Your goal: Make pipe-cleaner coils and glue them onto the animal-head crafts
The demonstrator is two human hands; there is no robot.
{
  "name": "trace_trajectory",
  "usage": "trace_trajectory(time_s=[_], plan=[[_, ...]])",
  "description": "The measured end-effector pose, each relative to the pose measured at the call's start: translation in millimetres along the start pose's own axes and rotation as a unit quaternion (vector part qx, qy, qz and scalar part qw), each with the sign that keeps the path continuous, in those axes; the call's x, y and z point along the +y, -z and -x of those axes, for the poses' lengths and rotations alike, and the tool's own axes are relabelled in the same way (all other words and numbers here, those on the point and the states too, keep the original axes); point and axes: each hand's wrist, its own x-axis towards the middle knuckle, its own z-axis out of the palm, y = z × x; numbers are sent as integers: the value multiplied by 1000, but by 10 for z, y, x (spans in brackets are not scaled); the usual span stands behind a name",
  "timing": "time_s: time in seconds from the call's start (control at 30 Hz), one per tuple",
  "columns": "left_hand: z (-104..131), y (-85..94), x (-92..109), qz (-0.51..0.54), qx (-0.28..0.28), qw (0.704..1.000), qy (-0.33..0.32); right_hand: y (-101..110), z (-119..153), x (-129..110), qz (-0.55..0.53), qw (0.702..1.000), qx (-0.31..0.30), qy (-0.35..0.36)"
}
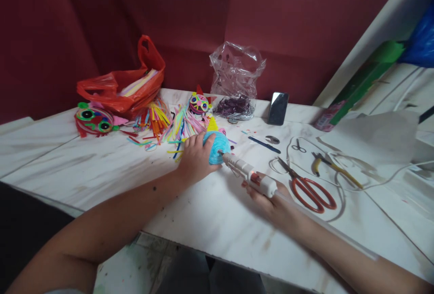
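Observation:
A round light-blue coiled piece is held by my left hand, whose fingers wrap over its left side. Above it a yellow cone points up. My right hand grips a white glue gun from below. The gun's dark nozzle meets the blue piece near its lower middle, though whether they touch is hard to tell. A clear glue stick extends from the gun's rear along my right forearm.
Behind lie colourful pipe cleaners, a red bag, two decorated faces, a clear bag and a phone. Red-handled scissors, pliers, small scissors and a looping white cable occupy the right.

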Motion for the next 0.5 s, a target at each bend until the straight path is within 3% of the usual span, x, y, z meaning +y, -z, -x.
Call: trace_trajectory(time_s=[0.5], plan=[[0, -2, 10, 8, 3, 1000, 4, -12, 21, 9, 3, 1000, 21, -4]])
